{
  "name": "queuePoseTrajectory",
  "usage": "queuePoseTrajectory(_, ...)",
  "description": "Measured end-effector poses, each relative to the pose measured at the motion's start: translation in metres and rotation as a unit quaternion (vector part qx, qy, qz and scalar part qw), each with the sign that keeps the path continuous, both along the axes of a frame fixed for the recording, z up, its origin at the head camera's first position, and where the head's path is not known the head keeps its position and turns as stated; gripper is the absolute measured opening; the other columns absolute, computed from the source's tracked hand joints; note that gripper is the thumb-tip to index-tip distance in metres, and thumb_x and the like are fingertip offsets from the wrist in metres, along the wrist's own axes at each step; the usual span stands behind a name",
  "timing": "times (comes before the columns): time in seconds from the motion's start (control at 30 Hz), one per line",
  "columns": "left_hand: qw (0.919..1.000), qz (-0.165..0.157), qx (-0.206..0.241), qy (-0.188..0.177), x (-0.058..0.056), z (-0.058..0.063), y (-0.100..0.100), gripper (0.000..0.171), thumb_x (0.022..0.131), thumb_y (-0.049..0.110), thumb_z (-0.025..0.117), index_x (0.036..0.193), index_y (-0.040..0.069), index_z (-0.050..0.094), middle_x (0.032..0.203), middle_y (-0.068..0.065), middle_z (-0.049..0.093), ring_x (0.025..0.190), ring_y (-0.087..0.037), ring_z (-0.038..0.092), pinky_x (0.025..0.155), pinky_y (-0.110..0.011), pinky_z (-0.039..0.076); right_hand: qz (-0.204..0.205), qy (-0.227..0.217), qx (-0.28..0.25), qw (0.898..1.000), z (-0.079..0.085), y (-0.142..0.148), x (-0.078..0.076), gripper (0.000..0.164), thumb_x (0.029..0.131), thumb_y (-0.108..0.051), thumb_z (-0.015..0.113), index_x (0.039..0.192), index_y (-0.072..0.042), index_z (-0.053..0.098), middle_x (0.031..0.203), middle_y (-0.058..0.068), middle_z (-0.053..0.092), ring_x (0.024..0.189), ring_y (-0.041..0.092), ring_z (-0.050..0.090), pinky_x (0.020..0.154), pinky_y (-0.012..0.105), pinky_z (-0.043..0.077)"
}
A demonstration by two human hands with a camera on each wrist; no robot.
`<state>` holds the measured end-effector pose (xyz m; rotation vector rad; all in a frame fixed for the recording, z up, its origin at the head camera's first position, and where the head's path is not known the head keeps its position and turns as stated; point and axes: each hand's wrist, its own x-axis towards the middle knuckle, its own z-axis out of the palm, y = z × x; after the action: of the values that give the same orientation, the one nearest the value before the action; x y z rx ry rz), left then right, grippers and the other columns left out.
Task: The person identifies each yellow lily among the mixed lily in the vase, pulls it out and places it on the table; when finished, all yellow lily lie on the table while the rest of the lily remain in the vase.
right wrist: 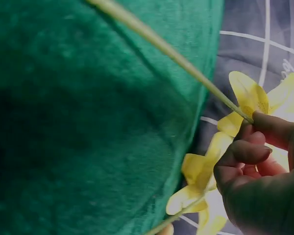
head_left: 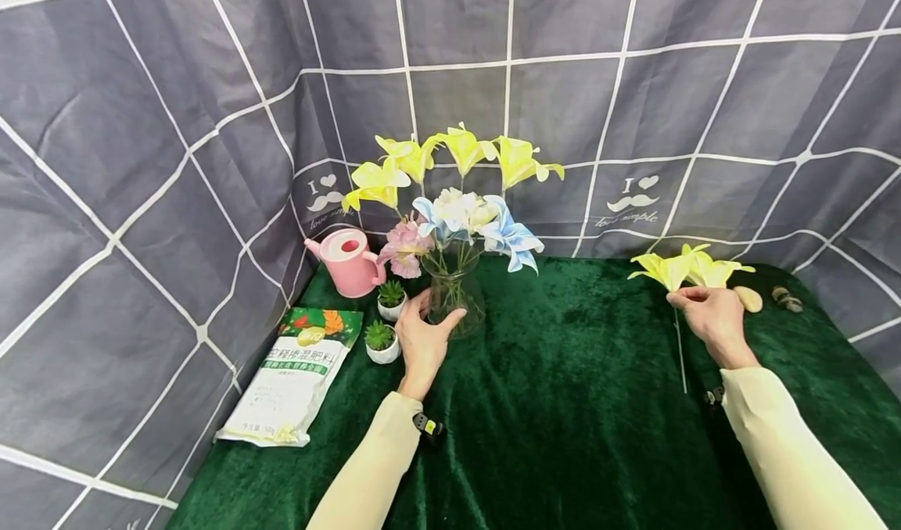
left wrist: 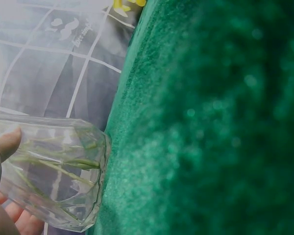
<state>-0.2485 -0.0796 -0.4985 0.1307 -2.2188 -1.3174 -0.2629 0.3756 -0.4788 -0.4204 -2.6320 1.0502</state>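
Dark grey curtains [head_left: 563, 30] with a white grid stand behind green velvet cloth [head_left: 584, 428], where a clear glass vase [head_left: 473, 311] stands upright, holding yellow, blue, pink and white flowers [head_left: 461, 209]. The left hand [head_left: 422, 346] grips the vase low down, its thumb across the near side and its fingers apart from the thumb, around the left side. Well off to the right, the right hand [head_left: 711, 319] pinches a yellow lily [head_left: 663, 270] between thumb and forefinger, high on the stem (just under the bloom), so the petals spread beyond the fingertips and the bare stem slants down toward the wearer. Another yellow lily [head_left: 712, 270] sits just past the knuckles, near a pale stone [head_left: 749, 299].
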Motion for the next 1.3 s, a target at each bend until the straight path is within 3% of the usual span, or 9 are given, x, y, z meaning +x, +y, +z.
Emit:
queuePoseTrajectory(0.17,1.0,0.002,-0.002,0.001,0.0,0.0,0.0,0.064,0.071,0.042,0.091,0.124,0.015,0.069,0.117,-0.01,0.071,0.106,-0.028,0.069,0.092,-0.046,0.057,0.013,-0.02,0.001,1.0,-0.009,0.003,-0.003,0.037,0.093,-0.035,0.07,0.107,-0.001,0.077,0.059,-0.048,0.042,0.071,-0.013,0.044,0.068,0.02,0.04)
queuePoseTrajectory(0.27,1.0,0.001,-0.003,0.002,0.0,0.0,0.0,0.064,0.071,0.043,0.091,0.124,0.015,0.07,0.117,-0.009,0.071,0.106,-0.028,0.069,0.092,-0.046,0.057,0.014,-0.03,0.002,0.999,-0.012,0.003,-0.004,0.037,0.093,-0.034,0.07,0.107,0.0,0.077,0.063,-0.04,0.051,0.081,0.001,0.053,0.068,0.021,0.04)
queuePoseTrajectory(0.43,1.0,-0.003,-0.001,-0.005,-0.001,0.002,0.0,0.065,0.071,0.044,0.09,0.125,0.015,0.069,0.119,-0.009,0.071,0.108,-0.028,0.068,0.093,-0.045,0.057,0.005,-0.057,0.001,0.998,-0.013,0.003,-0.005,0.039,0.093,-0.034,0.069,0.108,0.002,0.076,0.085,-0.004,0.075,0.099,0.026,0.057,0.069,0.023,0.039)
queuePoseTrajectory(0.53,1.0,-0.003,0.001,-0.006,-0.001,0.002,0.0,0.064,0.071,0.043,0.09,0.125,0.015,0.069,0.119,-0.009,0.07,0.108,-0.028,0.068,0.093,-0.045,0.057,0.008,-0.072,-0.006,0.997,-0.014,0.002,-0.005,0.042,0.094,-0.036,0.068,0.111,0.003,0.075,0.11,0.016,0.074,0.104,0.029,0.056,0.069,0.023,0.039)
queuePoseTrajectory(0.63,1.0,-0.003,0.002,-0.004,-0.001,0.002,0.0,0.064,0.071,0.042,0.091,0.124,0.015,0.069,0.119,-0.009,0.071,0.108,-0.028,0.068,0.093,-0.045,0.057,0.008,-0.081,-0.01,0.997,-0.015,0.002,-0.006,0.045,0.095,-0.038,0.067,0.112,0.003,0.074,0.123,0.024,0.068,0.105,0.03,0.055,0.069,0.024,0.039)
queuePoseTrajectory(0.93,0.9999,-0.002,0.007,-0.009,0.001,0.002,0.0,0.063,0.072,0.04,0.091,0.125,0.016,0.069,0.12,-0.009,0.07,0.108,-0.028,0.068,0.094,-0.046,0.056,0.013,-0.072,0.008,0.997,-0.014,0.001,-0.005,0.044,0.095,-0.037,0.066,0.111,0.002,0.075,0.12,0.024,0.07,0.113,0.04,0.056,0.076,0.03,0.039)
queuePoseTrajectory(1.2,0.9999,-0.008,0.008,-0.003,0.002,0.001,0.0,0.062,0.072,0.039,0.09,0.126,0.017,0.068,0.122,-0.008,0.069,0.109,-0.029,0.067,0.094,-0.046,0.056,-0.019,-0.028,0.022,0.999,-0.004,-0.008,0.002,0.043,0.093,-0.04,0.068,0.108,-0.001,0.077,0.111,0.022,0.074,0.117,0.045,0.055,0.096,0.051,0.043)
queuePoseTrajectory(1.23,0.9999,-0.009,0.009,-0.002,0.002,0.0,0.0,0.062,0.073,0.039,0.09,0.127,0.017,0.068,0.123,-0.008,0.069,0.109,-0.029,0.067,0.094,-0.046,0.056,-0.026,-0.026,0.023,0.999,-0.002,-0.009,0.003,0.043,0.093,-0.041,0.068,0.108,-0.002,0.077,0.101,0.017,0.077,0.116,0.044,0.056,0.094,0.05,0.043)
queuePoseTrajectory(1.3,0.9999,-0.01,0.01,0.0,0.002,0.0,0.0,0.063,0.073,0.039,0.09,0.127,0.017,0.068,0.123,-0.008,0.069,0.109,-0.029,0.067,0.094,-0.047,0.056,-0.04,-0.02,0.016,0.999,0.004,-0.013,0.005,0.043,0.092,-0.042,0.069,0.108,-0.003,0.078,0.077,-0.006,0.077,0.112,0.038,0.059,0.09,0.043,0.045)
